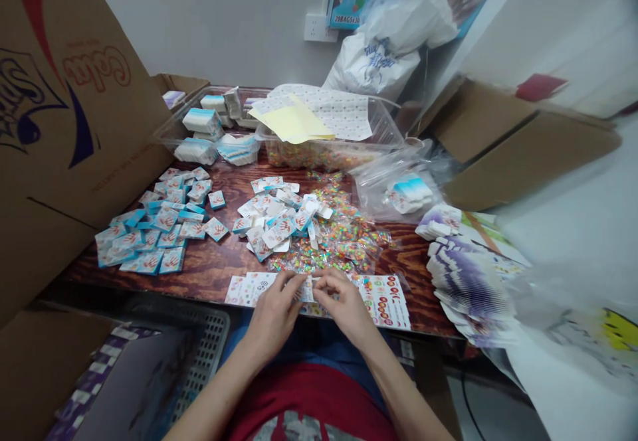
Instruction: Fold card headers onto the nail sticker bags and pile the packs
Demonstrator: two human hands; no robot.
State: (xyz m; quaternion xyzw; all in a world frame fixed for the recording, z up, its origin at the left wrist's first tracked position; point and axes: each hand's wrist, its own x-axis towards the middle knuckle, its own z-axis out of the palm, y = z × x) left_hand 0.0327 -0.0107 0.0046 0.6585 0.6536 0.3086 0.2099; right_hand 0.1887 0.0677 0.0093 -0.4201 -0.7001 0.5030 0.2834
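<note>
My left hand (276,309) and my right hand (343,303) meet at the near edge of the wooden table (219,265). Both pinch a small white packet (308,291) between their fingertips, over a printed sticker sheet (386,300) lying flat at the table edge. Just beyond the hands lies a heap of small clear bags of colourful bits (343,232). A pile of white hand-print cards (279,218) sits behind that. To the left spreads a pile of blue hand-print cards (159,228).
A big cardboard box flap (64,115) rises at the left. Clear tubs (319,149) with card stacks and sheets stand at the back. Purple-printed card stacks (468,281) fan out at the right. A grey plastic crate (199,348) sits below the table's left.
</note>
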